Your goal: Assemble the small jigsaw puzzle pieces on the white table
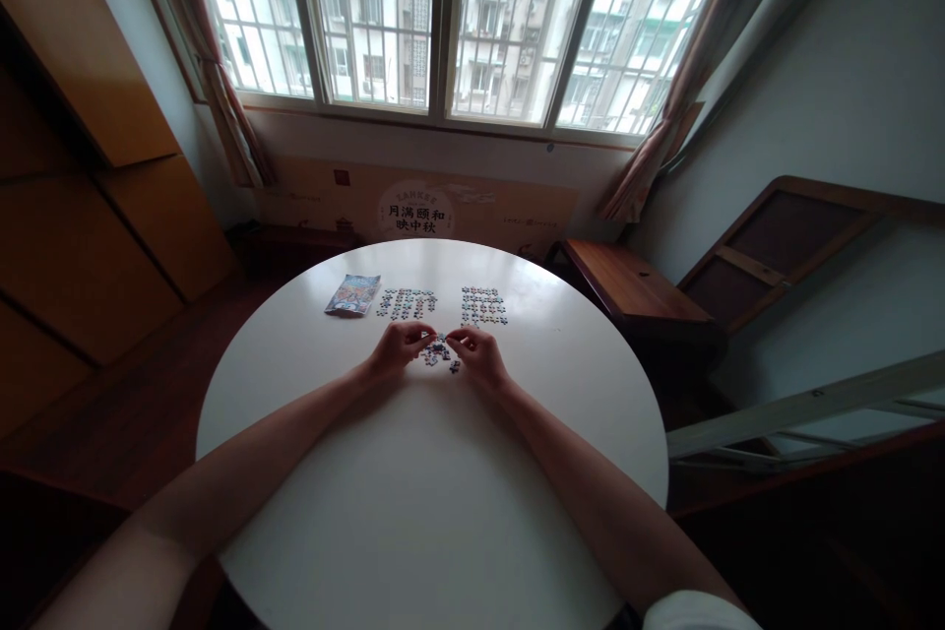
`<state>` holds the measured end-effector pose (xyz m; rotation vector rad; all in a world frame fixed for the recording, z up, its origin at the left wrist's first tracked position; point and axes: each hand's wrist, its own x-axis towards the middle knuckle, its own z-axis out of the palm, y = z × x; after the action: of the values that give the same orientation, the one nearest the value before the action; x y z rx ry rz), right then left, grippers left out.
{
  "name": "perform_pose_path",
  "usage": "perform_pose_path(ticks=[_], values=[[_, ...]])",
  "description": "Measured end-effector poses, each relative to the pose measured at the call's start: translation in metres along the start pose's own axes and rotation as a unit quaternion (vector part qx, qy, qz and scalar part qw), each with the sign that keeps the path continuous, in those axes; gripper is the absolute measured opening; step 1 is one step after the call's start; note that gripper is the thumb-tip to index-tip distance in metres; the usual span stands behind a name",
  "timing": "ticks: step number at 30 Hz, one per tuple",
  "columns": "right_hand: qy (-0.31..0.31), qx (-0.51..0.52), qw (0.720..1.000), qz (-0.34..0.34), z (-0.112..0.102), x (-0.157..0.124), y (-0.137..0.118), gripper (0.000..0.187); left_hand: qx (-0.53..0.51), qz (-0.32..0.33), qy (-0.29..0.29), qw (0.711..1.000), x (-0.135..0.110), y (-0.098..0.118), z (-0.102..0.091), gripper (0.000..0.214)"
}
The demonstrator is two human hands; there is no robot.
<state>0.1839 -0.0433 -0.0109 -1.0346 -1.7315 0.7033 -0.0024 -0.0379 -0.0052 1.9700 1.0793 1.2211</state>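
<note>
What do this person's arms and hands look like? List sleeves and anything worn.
The left grip and right grip are bare hands, with no gloves. The left forearm and right forearm are uncovered, and no watch or bracelet shows. Rings are too small to tell. A white sleeve edge shows on the right upper arm. None shows on the left.

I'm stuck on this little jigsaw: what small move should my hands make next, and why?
Probably press the left hand and right hand gently together to seat the puzzle cluster between them: both pinch at it now, while the sorted rows of pieces lie apart beyond.
</note>
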Motion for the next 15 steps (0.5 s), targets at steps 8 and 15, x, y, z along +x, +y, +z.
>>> perform_pose_path(ticks=[8,15], values=[[0.004,-0.003,1.000,0.002,0.000,-0.001,-0.003,0.021,0.021,0.009,-0.001,1.000,-0.001,0.000,0.000,0.026],[0.056,0.066,0.995,0.054,-0.013,0.020,-0.011,0.028,0.149,-0.040,0.145,0.977,0.002,-0.003,-0.005,0.029]])
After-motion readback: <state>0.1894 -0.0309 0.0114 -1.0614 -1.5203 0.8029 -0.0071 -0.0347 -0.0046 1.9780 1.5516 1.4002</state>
